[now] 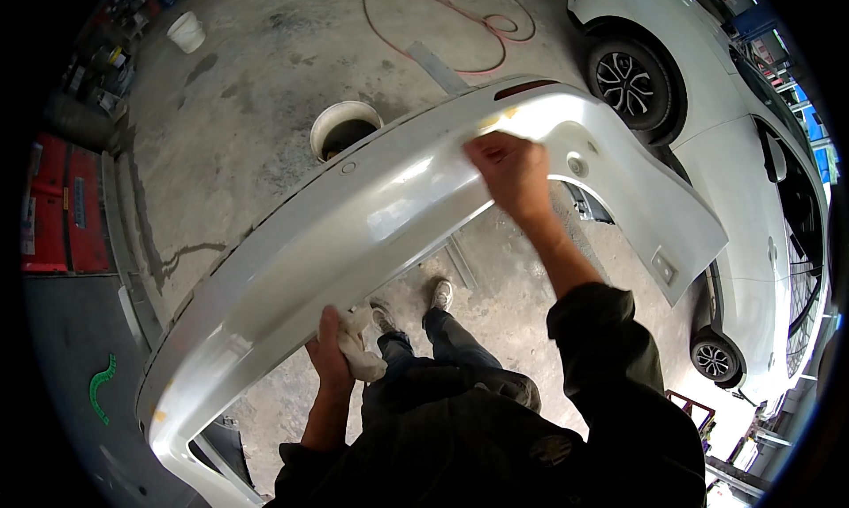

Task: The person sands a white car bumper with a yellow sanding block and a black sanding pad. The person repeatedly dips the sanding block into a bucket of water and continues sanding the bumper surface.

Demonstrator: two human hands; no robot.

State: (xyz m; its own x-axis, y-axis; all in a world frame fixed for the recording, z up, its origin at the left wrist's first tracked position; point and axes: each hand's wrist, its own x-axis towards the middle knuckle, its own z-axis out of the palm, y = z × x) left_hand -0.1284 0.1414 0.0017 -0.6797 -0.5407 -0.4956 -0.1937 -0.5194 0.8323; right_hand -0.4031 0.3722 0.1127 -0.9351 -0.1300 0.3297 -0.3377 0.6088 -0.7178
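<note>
A long pearl-white car bumper (309, 234) curves across in front of me, raised above the floor. My right hand (515, 172) is closed over its upper face, right of the middle, close to a yellowish patch (498, 119). The fingers curl under and blur a little; a reddish bit shows there, and I cannot make out what they hold. My left hand (331, 359) is at the bumper's near edge, thumb up against it, closed on a crumpled off-white cloth (361, 347). Another small yellowish patch (160, 416) marks the bumper's left end.
A white bucket (320, 137) with dark contents stands just beyond the bumper. A white car (725, 145) is close on the right. On the far floor lie a reddish hose (478, 69) and another white bucket (186, 32). Red panels (71, 207) stand at the left.
</note>
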